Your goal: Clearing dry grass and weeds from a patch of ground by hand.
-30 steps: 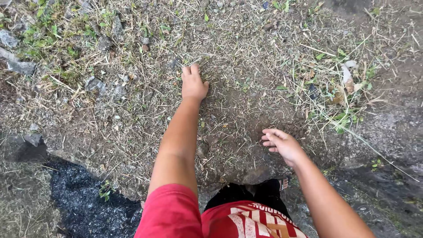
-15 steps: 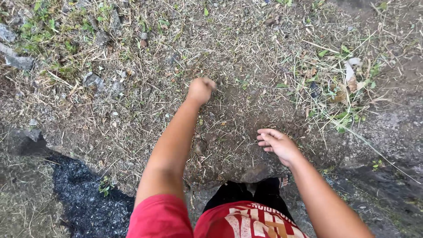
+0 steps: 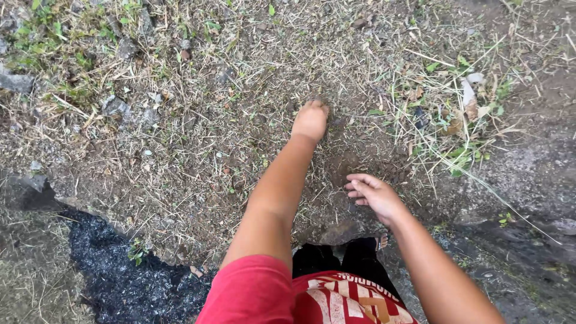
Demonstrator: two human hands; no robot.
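Looking down through the head view, I see my left hand [image 3: 310,120] reaching far, curled into a fist with knuckles down in the dry grass [image 3: 228,90]; whether it grips any stems I cannot tell. My right hand [image 3: 373,197] hovers nearer, fingers loosely bent, empty, just above a bare soil patch [image 3: 345,168] between the two hands. That patch looks already scraped free of grass, while thick litter remains all around, so I judge the clearing barely begun. Stones [image 3: 117,107] lie far left, green blades [image 3: 462,150] to the right, black ash [image 3: 114,270] near left.
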